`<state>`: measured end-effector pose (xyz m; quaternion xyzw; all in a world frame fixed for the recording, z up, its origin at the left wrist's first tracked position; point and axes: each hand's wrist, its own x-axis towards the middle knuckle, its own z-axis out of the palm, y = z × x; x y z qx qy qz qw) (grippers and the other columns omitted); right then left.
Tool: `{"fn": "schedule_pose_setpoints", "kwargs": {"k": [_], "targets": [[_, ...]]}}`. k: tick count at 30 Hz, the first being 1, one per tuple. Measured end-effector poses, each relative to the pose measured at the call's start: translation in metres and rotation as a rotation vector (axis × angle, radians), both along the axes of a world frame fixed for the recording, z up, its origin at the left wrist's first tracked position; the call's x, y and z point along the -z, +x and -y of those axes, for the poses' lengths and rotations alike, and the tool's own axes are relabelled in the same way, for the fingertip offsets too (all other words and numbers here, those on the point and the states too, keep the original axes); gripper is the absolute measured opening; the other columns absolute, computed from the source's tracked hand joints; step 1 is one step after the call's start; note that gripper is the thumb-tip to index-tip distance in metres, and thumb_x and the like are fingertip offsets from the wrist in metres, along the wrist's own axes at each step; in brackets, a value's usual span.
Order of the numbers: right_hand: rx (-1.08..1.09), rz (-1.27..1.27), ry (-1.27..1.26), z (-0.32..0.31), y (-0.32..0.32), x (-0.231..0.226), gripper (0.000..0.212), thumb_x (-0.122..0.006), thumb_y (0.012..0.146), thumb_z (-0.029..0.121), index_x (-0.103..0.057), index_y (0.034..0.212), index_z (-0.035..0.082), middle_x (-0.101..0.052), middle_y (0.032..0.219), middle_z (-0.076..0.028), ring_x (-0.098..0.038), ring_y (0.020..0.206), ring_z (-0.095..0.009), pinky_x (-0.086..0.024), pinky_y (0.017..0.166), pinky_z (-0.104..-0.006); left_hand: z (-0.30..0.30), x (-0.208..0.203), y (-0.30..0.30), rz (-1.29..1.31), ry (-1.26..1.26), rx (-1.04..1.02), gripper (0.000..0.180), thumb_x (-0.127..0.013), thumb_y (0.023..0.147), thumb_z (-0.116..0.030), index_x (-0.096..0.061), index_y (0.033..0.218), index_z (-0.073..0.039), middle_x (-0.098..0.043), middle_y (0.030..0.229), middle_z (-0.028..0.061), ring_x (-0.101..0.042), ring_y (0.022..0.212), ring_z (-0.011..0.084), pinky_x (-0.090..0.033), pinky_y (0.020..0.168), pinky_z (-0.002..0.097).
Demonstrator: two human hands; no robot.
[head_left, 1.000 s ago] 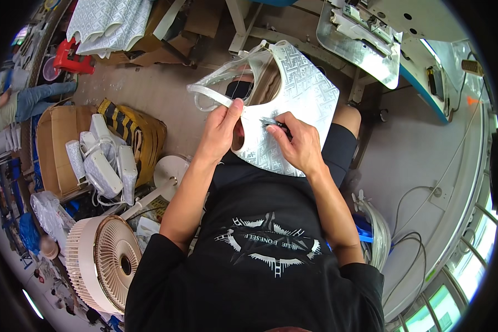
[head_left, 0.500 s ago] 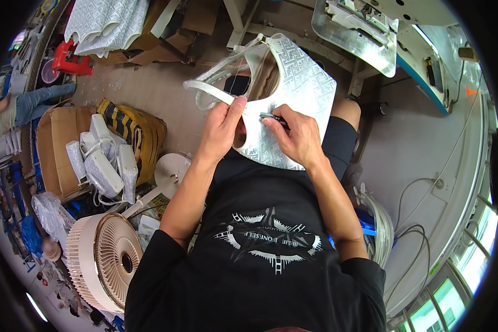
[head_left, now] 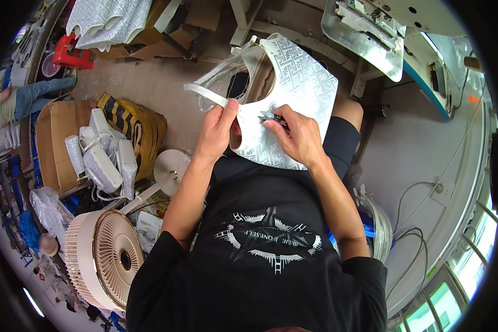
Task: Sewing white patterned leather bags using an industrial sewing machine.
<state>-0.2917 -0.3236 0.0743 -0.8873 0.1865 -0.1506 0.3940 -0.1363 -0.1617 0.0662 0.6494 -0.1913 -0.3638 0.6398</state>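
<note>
A white and grey patterned handbag point(head_left: 307, 83) rests across my lap, its strap and curved opening toward the left. My left hand point(head_left: 218, 130) is closed on the white strap point(head_left: 207, 95) where it meets the bag's edge, thumb on top. In my right hand point(head_left: 300, 135) is a small pair of thread snips point(head_left: 271, 117) with dark handles. Their metal blades point left, just over the bag's white trim, and look slightly apart. Whether they touch a thread is too small to tell.
Left of me, similar bags point(head_left: 102, 157) lie beside a cardboard box point(head_left: 66, 141) and a yellow-black wrapped bundle point(head_left: 144, 135). A fan point(head_left: 116, 260) stands at lower left. Ahead right is a machine table with a metal plate point(head_left: 365, 47). Another person's legs point(head_left: 41, 97) show far left.
My left hand has shifted slightly left and down along with the strap. The snips' blades show more clearly and look more spread; my right hand has barely moved.
</note>
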Motion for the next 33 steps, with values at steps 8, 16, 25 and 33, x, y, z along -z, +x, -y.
{"fn": "schedule_pose_setpoints", "kwargs": {"k": [8, 16, 25, 33], "targets": [[0.050, 0.026, 0.012, -0.004, -0.003, 0.001, 0.031, -0.076, 0.096, 0.031, -0.064, 0.105, 0.004, -0.071, 0.077, -0.014, -0.071, 0.064, -0.029, -0.054, 0.059, -0.0380, 0.004, -0.006, 0.001, -0.032, 0.019, 0.012, 0.047, -0.051, 0.113, -0.043, -0.064, 0.088, -0.005, -0.061, 0.076, -0.0023, -0.054, 0.070, 0.0060, -0.042, 0.064, 0.0248], [0.027, 0.024, -0.013, -0.005, 0.001, -0.004, 0.031, -0.077, 0.096, 0.030, -0.065, 0.105, 0.004, -0.072, 0.079, -0.014, -0.072, 0.066, -0.029, -0.056, 0.061, -0.0380, 0.004, -0.005, 0.000, -0.024, 0.007, 0.008, 0.047, -0.051, 0.113, -0.044, -0.064, 0.090, -0.005, -0.061, 0.077, -0.0024, -0.055, 0.070, 0.0061, -0.043, 0.064, 0.0247], [0.049, 0.057, 0.012, -0.012, 0.012, -0.010, 0.030, -0.078, 0.095, 0.030, -0.065, 0.103, 0.004, -0.071, 0.078, -0.014, -0.070, 0.064, -0.031, -0.054, 0.059, -0.0401, 0.004, -0.009, -0.003, 0.050, 0.005, 0.036, 0.042, -0.054, 0.112, -0.038, -0.065, 0.094, -0.002, -0.060, 0.077, -0.0026, -0.055, 0.070, 0.0056, -0.044, 0.063, 0.0251], [-0.066, 0.052, -0.093, 0.004, 0.016, -0.017, 0.027, -0.076, 0.096, 0.031, -0.066, 0.100, 0.006, -0.069, 0.072, -0.013, -0.067, 0.062, -0.034, -0.051, 0.057, -0.0416, 0.002, -0.010, 0.003, 0.178, -0.005, 0.102, 0.040, -0.053, 0.113, -0.035, -0.065, 0.096, -0.001, -0.061, 0.077, -0.0028, -0.055, 0.070, 0.0057, -0.044, 0.063, 0.0251]]}}
